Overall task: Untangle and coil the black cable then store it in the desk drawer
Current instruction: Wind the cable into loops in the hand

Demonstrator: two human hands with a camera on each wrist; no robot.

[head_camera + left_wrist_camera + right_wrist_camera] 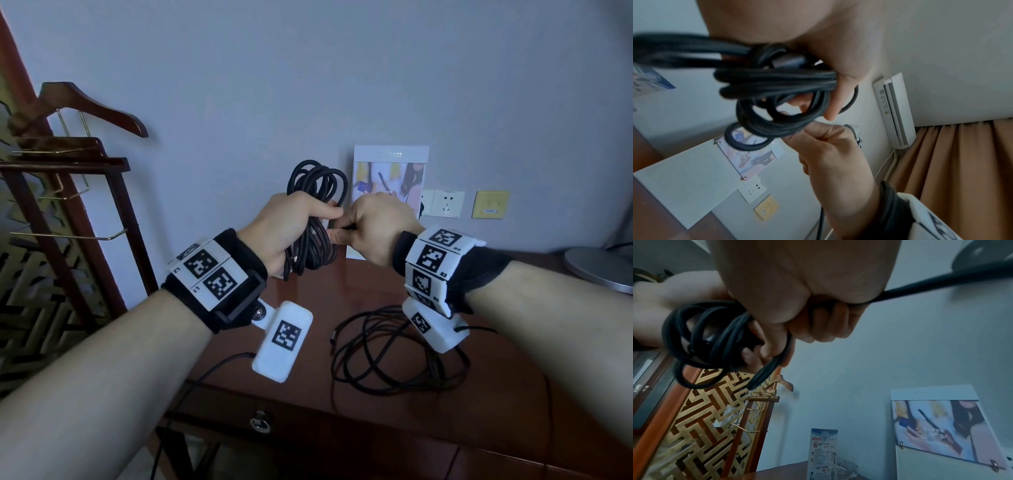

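A black cable is wound into a long coil held upright above the desk. My left hand grips the coil around its middle, loops sticking out above and below the fist. In the left wrist view the coil crosses the left hand, with a grey plug tucked into it. My right hand pinches a strand just right of the coil. From the right hand the strand runs off to the upper right. The drawer under the desk front is closed, with a ring pull.
A loose tangle of thin black cable lies on the desk under my right wrist. A picture card leans on the wall beside sockets. A lamp base sits at the right, a wooden clothes stand at the left.
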